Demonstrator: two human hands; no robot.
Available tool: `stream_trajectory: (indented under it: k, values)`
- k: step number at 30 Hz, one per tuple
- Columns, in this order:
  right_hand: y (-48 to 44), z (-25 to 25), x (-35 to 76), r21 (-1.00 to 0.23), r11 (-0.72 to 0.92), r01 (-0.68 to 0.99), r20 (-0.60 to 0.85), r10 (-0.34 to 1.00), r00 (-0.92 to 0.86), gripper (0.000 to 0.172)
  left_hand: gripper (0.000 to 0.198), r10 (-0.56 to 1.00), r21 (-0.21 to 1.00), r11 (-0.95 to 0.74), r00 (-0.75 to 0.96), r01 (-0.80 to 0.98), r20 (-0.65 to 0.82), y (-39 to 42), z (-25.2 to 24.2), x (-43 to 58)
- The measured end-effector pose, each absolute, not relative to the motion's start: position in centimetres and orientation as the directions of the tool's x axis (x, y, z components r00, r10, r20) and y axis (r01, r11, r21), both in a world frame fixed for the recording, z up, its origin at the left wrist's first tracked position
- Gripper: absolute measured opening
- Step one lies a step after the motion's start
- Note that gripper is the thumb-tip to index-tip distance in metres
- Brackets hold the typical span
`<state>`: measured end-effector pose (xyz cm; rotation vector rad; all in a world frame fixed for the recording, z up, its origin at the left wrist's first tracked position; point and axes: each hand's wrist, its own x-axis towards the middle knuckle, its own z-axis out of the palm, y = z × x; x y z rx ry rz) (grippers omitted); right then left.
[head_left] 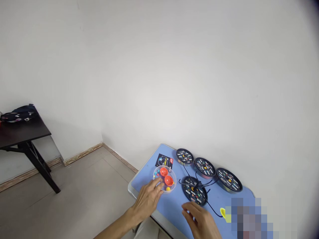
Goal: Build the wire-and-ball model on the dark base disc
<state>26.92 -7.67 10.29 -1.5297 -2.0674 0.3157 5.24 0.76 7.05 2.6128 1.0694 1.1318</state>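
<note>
My left hand (149, 198) lies on the blue table (147, 172) with its fingers stretched out, the fingertips touching the rim of a clear round dish (164, 179). The dish holds two orange half-shells and small coloured balls. My right hand (200, 219) rests low on the table, fingers extended, just in front of the nearest black round disc (194, 191) that carries black wire arms. It holds nothing.
Three more black discs (184, 156) (204, 167) (228, 179) line the wall side of the table. A black printed card (164, 161) lies behind the dish. A yellow piece (222, 211) sits at the right. A dark table (22, 131) with a bag stands far left.
</note>
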Motion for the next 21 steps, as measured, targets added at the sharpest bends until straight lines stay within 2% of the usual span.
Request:
stream_trajectory:
  k: [3, 6, 8, 11, 16, 21]
  values:
    - [-4.7, 12.2, 23.6, -0.338, 0.215, 0.916, 0.153, 0.973, -0.171, 0.028, 0.029, 0.615, 0.225, -0.764, 0.577, 0.605, 0.538, 1.9, 6.6, 4.7]
    - [-2.5, 13.2, 21.4, -0.129, 0.130, 0.983, 0.020, 0.991, -0.129, 0.031, 0.026, 0.613, 0.214, -0.769, 0.599, 0.603, 0.515, 1.6, 6.0, 4.8]
    - [-1.8, 13.5, 20.7, -0.056, 0.102, 0.993, -0.007, 0.995, -0.103, 0.035, 0.027, 0.594, 0.205, -0.780, 0.596, 0.592, 0.540, 1.0, 5.6, 4.9]
    - [-1.5, 13.7, 20.3, -0.020, 0.092, 0.996, -0.014, 0.996, -0.092, 0.037, 0.029, 0.573, 0.207, -0.793, 0.584, 0.574, 0.575, 0.2, 5.2, 4.6]
    - [-1.7, 13.9, 19.9, 0.000, 0.165, 0.986, -0.077, 0.983, -0.164, 0.033, 0.034, 0.545, 0.230, -0.813, 0.559, 0.535, 0.626, -0.7, 4.8, 4.4]
    - [-1.7, 13.9, 18.8, 0.002, 0.144, 0.990, -0.107, 0.984, -0.143, 0.029, 0.032, 0.564, 0.300, -0.809, 0.521, 0.506, 0.641, -1.0, 5.0, 4.4]
